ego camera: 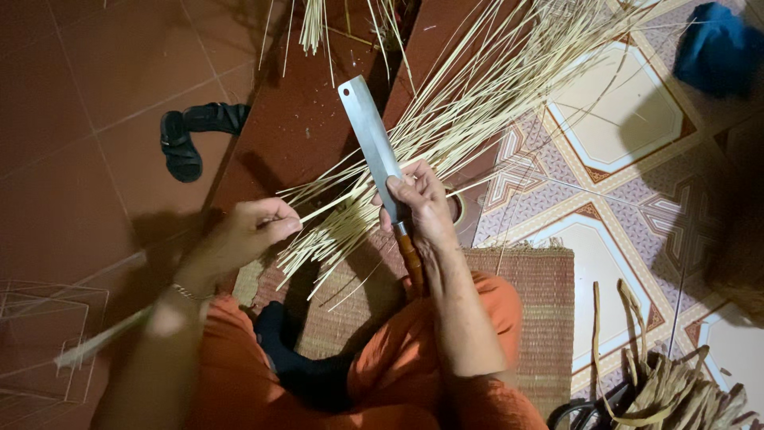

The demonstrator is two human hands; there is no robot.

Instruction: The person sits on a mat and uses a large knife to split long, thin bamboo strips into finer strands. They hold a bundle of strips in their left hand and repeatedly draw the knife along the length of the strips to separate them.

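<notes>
My right hand grips a big knife with a broad steel blade and a wooden handle, blade pointing away from me. My left hand pinches the near end of a thin pale reed strip just left of the blade. A loose bundle of long pale reed strips fans out from between my hands toward the upper right. I sit in orange trousers and a dark sock.
A woven mat lies under my legs. A pair of black sandals sits on the red tiled floor at left. A blue cloth lies top right on patterned tiles. Dry flat strips and a wire frame lie at the bottom corners.
</notes>
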